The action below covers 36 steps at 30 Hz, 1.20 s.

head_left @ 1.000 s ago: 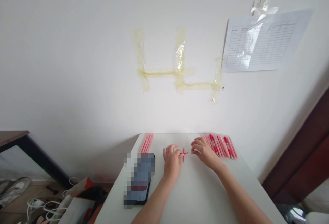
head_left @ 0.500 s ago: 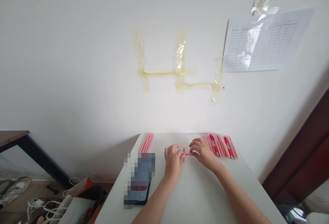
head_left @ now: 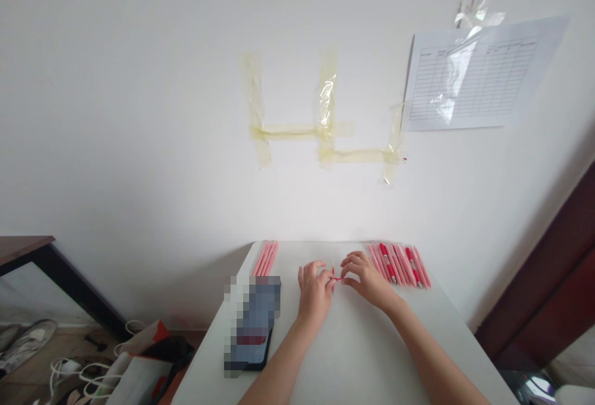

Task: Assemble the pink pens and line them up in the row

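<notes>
Between my two hands runs a thin red pen part [head_left: 338,278], lying crosswise and mostly covered by fingertips. My left hand [head_left: 315,290] pinches its left end between thumb and fingers. My right hand [head_left: 365,278] is closed on the right end, the other fingers curled above it. Just behind the fingertips a slim pen refill [head_left: 333,268] with a red and orange section points toward the wall; its near part is partly hidden. Close beyond my right hand lies a row of pink and red pens [head_left: 402,265].
Several pink pens [head_left: 266,258] lie at the white table's [head_left: 362,355] back left. A dark phone [head_left: 255,324], partly pixelated, is left of my left forearm. The wall [head_left: 186,113] rises directly behind the table. Bags [head_left: 139,368] stand on the floor at left.
My right hand has moved slightly left, so the fingertips of both hands are closer and less of the red part shows. My left hand stays nearly still.
</notes>
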Each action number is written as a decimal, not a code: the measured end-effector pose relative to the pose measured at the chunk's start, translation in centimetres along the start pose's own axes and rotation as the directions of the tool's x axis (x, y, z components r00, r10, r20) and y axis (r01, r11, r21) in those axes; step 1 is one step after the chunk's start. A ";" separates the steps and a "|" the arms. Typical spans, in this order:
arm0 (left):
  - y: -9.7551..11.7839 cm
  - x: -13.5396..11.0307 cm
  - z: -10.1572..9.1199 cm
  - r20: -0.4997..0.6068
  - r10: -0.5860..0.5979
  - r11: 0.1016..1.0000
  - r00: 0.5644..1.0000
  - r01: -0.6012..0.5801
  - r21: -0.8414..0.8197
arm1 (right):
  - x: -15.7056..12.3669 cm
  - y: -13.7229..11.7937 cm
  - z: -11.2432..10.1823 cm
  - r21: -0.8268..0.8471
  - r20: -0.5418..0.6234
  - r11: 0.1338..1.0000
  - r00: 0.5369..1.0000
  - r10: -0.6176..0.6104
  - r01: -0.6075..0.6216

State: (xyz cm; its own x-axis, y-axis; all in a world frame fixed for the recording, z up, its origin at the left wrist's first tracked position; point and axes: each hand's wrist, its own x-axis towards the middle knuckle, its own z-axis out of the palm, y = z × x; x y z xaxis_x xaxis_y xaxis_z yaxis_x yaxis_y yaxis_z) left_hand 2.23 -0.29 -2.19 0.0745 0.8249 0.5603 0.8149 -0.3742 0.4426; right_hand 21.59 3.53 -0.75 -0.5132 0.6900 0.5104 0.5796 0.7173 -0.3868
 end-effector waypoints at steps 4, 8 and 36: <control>0.1 0.0 -0.2 0.022 0.011 1.000 1.000 -0.011 -0.007 | 0.0 0.0 0.1 -0.010 -0.008 1.000 1.000 0.005 -0.005; 0.1 0.0 -0.4 0.027 0.020 1.000 0.999 -0.020 -0.006 | 0.0 -0.1 0.3 -0.009 -0.016 1.000 1.000 0.002 -0.002; -0.1 0.2 -0.7 -0.023 -0.038 0.999 0.999 0.038 0.005 | -1.4 3.4 -1.4 -0.311 0.074 0.905 0.942 0.328 -0.291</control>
State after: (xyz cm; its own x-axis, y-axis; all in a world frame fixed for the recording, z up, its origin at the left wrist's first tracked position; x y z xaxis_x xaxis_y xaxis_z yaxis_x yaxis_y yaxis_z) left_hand 1.71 -0.36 -1.60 0.0299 0.8284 0.5593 0.8197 -0.3405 0.4606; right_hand 25.15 4.94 -1.72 -0.3399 0.8924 0.2968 0.8705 0.4180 -0.2599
